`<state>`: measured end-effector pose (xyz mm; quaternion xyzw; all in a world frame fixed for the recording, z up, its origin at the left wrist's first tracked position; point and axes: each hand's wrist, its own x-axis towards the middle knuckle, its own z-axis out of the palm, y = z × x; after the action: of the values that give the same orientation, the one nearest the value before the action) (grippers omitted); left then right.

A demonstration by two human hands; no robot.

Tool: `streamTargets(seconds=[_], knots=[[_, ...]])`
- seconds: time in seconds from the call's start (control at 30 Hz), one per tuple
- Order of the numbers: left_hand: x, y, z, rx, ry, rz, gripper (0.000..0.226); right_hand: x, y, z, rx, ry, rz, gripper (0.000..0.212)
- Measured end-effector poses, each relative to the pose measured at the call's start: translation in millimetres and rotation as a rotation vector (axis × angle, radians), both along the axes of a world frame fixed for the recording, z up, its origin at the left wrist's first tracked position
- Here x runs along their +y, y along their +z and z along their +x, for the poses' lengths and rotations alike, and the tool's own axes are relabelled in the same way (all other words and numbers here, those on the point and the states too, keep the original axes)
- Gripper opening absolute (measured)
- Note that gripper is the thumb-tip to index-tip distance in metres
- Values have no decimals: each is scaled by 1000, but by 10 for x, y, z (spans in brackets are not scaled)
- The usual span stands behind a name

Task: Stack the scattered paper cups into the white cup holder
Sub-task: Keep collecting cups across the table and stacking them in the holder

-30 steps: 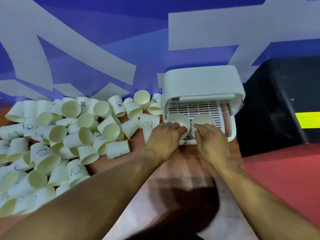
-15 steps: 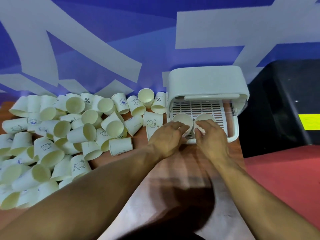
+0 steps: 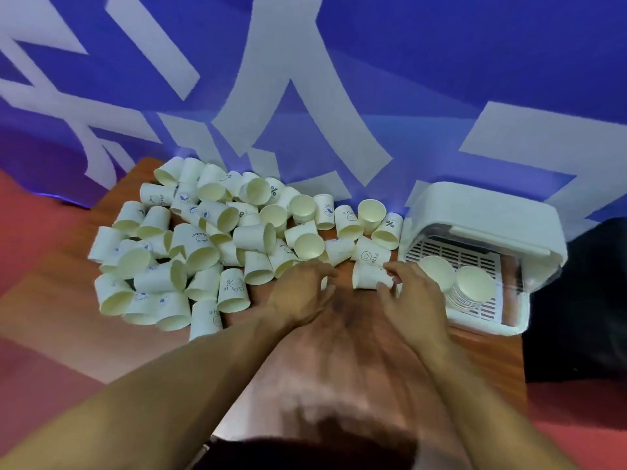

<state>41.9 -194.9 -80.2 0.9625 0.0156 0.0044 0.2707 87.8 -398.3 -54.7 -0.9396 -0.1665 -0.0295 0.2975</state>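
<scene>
Pick step, fetching the next cups for the holder. The right hand (image 3: 414,300) is at the near right edge of the pile of cups (image 3: 210,245), fingers and thumb curled round a loose cup (image 3: 368,278) that lies on its side on the table (image 3: 492,351), just left of the white cup holder (image 3: 475,212). It looks like a light pinch on the cup's right end, with some blur. The left hand (image 3: 302,293) is just left of it, fingers bent and reaching into the near edge of the pile. Motion blur there, so I cannot tell if it has hold of a cup or only touches one. The holder sits at the far right of the table with its lid up, and two stacks (image 3: 475,290) are already inside, side by side, mouths facing the camera. Most cups are still scattered from the centre to the far left, many on their sides and some leaning on each other, so the task is at an early stage, judging by the pile. Next move: lift the gripped cup clear of its neighbours, turn it so its base goes into a stack's open mouth, carry it right and push it in square. The grip should stay light, since thin paper walls dent easily. The left hand needs to close on one single cup, not two.
</scene>
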Motion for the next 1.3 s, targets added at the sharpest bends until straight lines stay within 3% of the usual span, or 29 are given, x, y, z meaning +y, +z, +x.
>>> streamTargets(seconds=[0.3, 0.5, 0.7, 0.83, 1.03, 1.3], knots=[[1072, -140, -799, -8, 431, -95, 28, 1043, 23, -315, 124, 256, -92, 36], [1759, -209, -1136, -76, 610, 4, 21, 1959, 51, -508, 359, 295, 22, 32], [2549, -265, -1209, -73, 374, 298, 28, 2856, -55, -597, 766, 131, 286, 22], [2931, -278, -1124, 31, 50, 430, 31, 3325, -121, -640, 997, 24, 470, 22], [3114, -252, -907, 148, -329, 562, 28, 3722, -251, -601, 1107, -138, 582, 31], [3201, -387, -686, 154, -469, 661, 16, 3877, -445, -463, 1082, -259, 624, 33]])
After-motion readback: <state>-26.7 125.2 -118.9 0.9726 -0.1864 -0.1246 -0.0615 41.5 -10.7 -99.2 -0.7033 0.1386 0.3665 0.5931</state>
